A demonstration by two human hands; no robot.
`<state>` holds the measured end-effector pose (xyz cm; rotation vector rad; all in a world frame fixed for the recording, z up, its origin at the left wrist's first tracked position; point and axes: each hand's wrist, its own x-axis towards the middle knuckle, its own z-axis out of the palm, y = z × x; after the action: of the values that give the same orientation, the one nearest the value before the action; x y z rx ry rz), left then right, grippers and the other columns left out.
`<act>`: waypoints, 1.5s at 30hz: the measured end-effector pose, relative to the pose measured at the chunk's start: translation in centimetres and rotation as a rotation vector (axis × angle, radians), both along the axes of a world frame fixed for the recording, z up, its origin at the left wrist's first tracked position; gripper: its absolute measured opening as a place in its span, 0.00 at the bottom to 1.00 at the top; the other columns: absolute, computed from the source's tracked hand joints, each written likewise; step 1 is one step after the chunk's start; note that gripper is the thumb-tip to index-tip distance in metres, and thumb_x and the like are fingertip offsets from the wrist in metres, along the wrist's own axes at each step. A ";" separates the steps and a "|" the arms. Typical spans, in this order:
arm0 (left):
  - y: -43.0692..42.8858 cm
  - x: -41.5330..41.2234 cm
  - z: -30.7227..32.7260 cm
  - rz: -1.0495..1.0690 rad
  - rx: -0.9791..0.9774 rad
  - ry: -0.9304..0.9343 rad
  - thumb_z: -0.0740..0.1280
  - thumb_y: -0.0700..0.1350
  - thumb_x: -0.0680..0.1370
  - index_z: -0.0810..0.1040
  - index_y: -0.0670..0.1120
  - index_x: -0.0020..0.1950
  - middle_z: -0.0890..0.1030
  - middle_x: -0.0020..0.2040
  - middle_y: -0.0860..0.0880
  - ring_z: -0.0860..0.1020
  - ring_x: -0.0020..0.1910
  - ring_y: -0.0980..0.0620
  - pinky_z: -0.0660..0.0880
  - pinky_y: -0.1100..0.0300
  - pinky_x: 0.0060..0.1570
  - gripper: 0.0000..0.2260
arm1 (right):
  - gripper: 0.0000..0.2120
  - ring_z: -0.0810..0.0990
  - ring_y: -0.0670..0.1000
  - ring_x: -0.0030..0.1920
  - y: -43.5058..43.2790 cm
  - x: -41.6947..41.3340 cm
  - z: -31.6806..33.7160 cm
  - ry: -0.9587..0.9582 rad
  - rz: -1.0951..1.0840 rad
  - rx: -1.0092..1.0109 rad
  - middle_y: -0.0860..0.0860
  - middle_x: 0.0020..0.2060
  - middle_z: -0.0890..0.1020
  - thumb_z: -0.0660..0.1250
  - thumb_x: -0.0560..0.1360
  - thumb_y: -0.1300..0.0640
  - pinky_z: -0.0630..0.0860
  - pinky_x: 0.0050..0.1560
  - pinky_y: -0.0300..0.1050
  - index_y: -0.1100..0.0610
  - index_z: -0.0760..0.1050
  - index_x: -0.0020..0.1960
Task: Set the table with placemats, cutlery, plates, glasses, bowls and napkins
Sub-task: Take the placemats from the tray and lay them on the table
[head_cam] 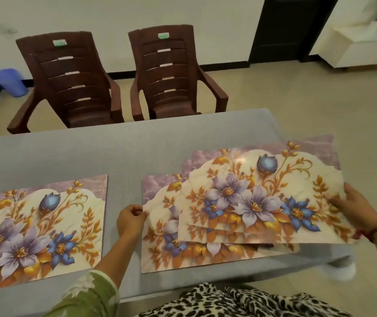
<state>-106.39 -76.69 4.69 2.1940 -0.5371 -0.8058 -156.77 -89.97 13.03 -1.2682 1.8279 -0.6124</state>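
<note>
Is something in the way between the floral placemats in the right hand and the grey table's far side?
Nothing visible stands there. The right hand holds the fanned floral placemats at their right edge; beyond them the grey cloth-covered table shows only cloth up to its far edge.

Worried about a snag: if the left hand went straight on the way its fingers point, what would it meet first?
The left hand points right, at the bottom placemat; its fingers seem to pinch that mat's left edge, so nothing lies between.
</note>
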 end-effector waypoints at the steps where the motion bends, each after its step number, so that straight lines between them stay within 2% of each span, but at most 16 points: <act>1: 0.1 -0.3 0.1 -0.019 0.008 -0.044 0.73 0.40 0.72 0.77 0.43 0.52 0.79 0.52 0.42 0.78 0.49 0.42 0.75 0.53 0.47 0.10 | 0.11 0.81 0.56 0.47 0.1 -0.7 0.8 -0.064 -0.062 -0.001 0.57 0.53 0.81 0.71 0.72 0.55 0.77 0.54 0.59 0.50 0.73 0.52; 4: -0.2 -0.7 0.4 -0.040 0.068 -0.109 0.73 0.41 0.72 0.71 0.44 0.61 0.72 0.61 0.40 0.76 0.54 0.39 0.75 0.49 0.51 0.20 | 0.37 0.83 0.44 0.38 -1.4 -3.2 1.2 -0.295 -0.145 -0.043 0.44 0.40 0.84 0.79 0.45 0.34 0.81 0.39 0.41 0.47 0.74 0.48; 5: -0.6 -0.8 0.9 -0.041 0.074 -0.135 0.73 0.41 0.72 0.70 0.44 0.63 0.71 0.62 0.40 0.75 0.54 0.38 0.74 0.49 0.51 0.21 | 0.37 0.83 0.42 0.37 -1.8 -3.3 1.2 -0.363 -0.166 -0.059 0.43 0.38 0.84 0.80 0.45 0.36 0.81 0.37 0.39 0.48 0.74 0.50; 6: -1.1 -0.9 1.5 -0.038 0.050 -0.166 0.73 0.42 0.73 0.70 0.44 0.63 0.71 0.62 0.40 0.76 0.54 0.39 0.74 0.49 0.51 0.21 | 0.30 0.83 0.42 0.36 -2.1 -3.2 1.2 -0.414 -0.176 -0.052 0.43 0.36 0.84 0.80 0.57 0.42 0.81 0.35 0.38 0.53 0.74 0.53; 8: -3.0 -2.6 3.1 -0.027 -0.045 -0.141 0.71 0.44 0.74 0.73 0.43 0.60 0.77 0.55 0.42 0.77 0.52 0.40 0.74 0.51 0.49 0.17 | 0.10 0.83 0.43 0.34 -3.5 -3.8 0.6 -0.524 -0.163 -0.043 0.44 0.35 0.84 0.64 0.76 0.64 0.81 0.34 0.39 0.57 0.72 0.57; 10: -5.7 -5.9 5.0 -0.015 -0.172 0.173 0.65 0.48 0.79 0.76 0.42 0.57 0.80 0.47 0.45 0.79 0.48 0.43 0.75 0.54 0.45 0.11 | 0.13 0.84 0.45 0.36 -5.8 -5.3 -0.8 -0.539 -0.100 0.020 0.46 0.37 0.85 0.57 0.78 0.70 0.81 0.36 0.41 0.55 0.72 0.55; 12: -8.3 -10.2 6.4 -0.047 -0.247 0.545 0.54 0.56 0.82 0.79 0.42 0.55 0.83 0.46 0.45 0.81 0.45 0.46 0.77 0.56 0.42 0.21 | 0.14 0.84 0.48 0.39 -8.1 -6.6 -1.7 -0.554 -0.029 0.071 0.49 0.40 0.85 0.58 0.77 0.70 0.82 0.38 0.44 0.54 0.73 0.54; 13: -9.5 -12.5 6.8 -0.081 -0.236 0.585 0.51 0.58 0.81 0.80 0.45 0.54 0.83 0.46 0.45 0.82 0.44 0.47 0.78 0.57 0.40 0.24 | 0.14 0.84 0.49 0.40 -9.8 -7.8 -2.3 -0.547 0.021 0.083 0.50 0.41 0.85 0.58 0.77 0.70 0.82 0.40 0.46 0.54 0.73 0.55; 17: -12.8 -21.4 6.2 0.038 -0.174 0.352 0.55 0.50 0.83 0.76 0.47 0.52 0.80 0.47 0.47 0.77 0.40 0.52 0.73 0.61 0.35 0.13 | 0.15 0.84 0.49 0.41 -16.3 -11.6 -4.4 -0.473 0.180 0.108 0.54 0.45 0.84 0.61 0.75 0.71 0.81 0.42 0.46 0.59 0.72 0.59; 21: -13.6 -26.4 4.6 0.047 -0.124 0.178 0.54 0.38 0.82 0.74 0.41 0.61 0.76 0.58 0.42 0.74 0.49 0.48 0.68 0.61 0.46 0.12 | 0.17 0.82 0.51 0.44 -20.5 -12.6 -5.5 -0.378 0.335 0.096 0.58 0.51 0.81 0.63 0.74 0.71 0.81 0.43 0.42 0.62 0.71 0.62; 24: -12.5 -27.7 4.6 0.206 -0.134 0.158 0.54 0.35 0.82 0.72 0.37 0.61 0.77 0.54 0.40 0.73 0.44 0.50 0.70 0.62 0.39 0.11 | 0.16 0.81 0.52 0.44 -23.0 -11.5 -6.0 -0.342 0.439 0.126 0.58 0.50 0.82 0.63 0.74 0.71 0.80 0.42 0.42 0.61 0.73 0.60; 28: -10.5 -26.4 3.1 0.322 -0.083 0.179 0.56 0.33 0.80 0.72 0.37 0.63 0.76 0.59 0.39 0.75 0.53 0.42 0.71 0.53 0.53 0.14 | 0.15 0.81 0.54 0.43 -25.1 -9.4 -6.3 -0.293 0.519 0.153 0.60 0.49 0.82 0.63 0.73 0.72 0.80 0.40 0.41 0.63 0.76 0.58; 31: -10.9 -27.1 3.3 0.407 -0.016 0.238 0.55 0.34 0.78 0.72 0.39 0.58 0.75 0.43 0.41 0.72 0.37 0.45 0.67 0.58 0.36 0.12 | 0.14 0.81 0.54 0.45 -26.9 -8.4 -6.2 -0.273 0.569 0.140 0.58 0.50 0.82 0.63 0.74 0.70 0.81 0.44 0.46 0.58 0.75 0.56; 34: -12.1 -28.2 3.4 0.465 -0.014 0.246 0.56 0.33 0.77 0.72 0.39 0.60 0.74 0.42 0.43 0.70 0.36 0.47 0.63 0.61 0.32 0.14 | 0.14 0.80 0.55 0.51 -29.1 -8.3 -6.8 -0.221 0.670 0.123 0.55 0.53 0.81 0.64 0.75 0.65 0.78 0.53 0.55 0.55 0.73 0.60; 39: -13.9 -31.8 4.5 0.633 -0.155 0.185 0.59 0.39 0.81 0.73 0.38 0.65 0.76 0.60 0.40 0.74 0.60 0.39 0.69 0.50 0.59 0.14 | 0.16 0.77 0.53 0.54 -32.9 -7.6 -6.9 -0.256 0.815 0.098 0.53 0.55 0.77 0.64 0.77 0.63 0.73 0.47 0.43 0.55 0.70 0.63; 45: -17.5 -38.0 4.4 0.920 -0.225 0.167 0.57 0.44 0.82 0.72 0.38 0.67 0.75 0.63 0.36 0.73 0.63 0.36 0.66 0.43 0.64 0.16 | 0.16 0.79 0.49 0.50 -41.4 -5.3 -5.4 -0.341 1.043 0.116 0.53 0.54 0.79 0.64 0.77 0.63 0.76 0.45 0.42 0.56 0.70 0.63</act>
<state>-144.34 -94.24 9.13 1.8400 0.4397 -0.3819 -162.07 -131.36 7.66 -1.6743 0.7289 -0.1095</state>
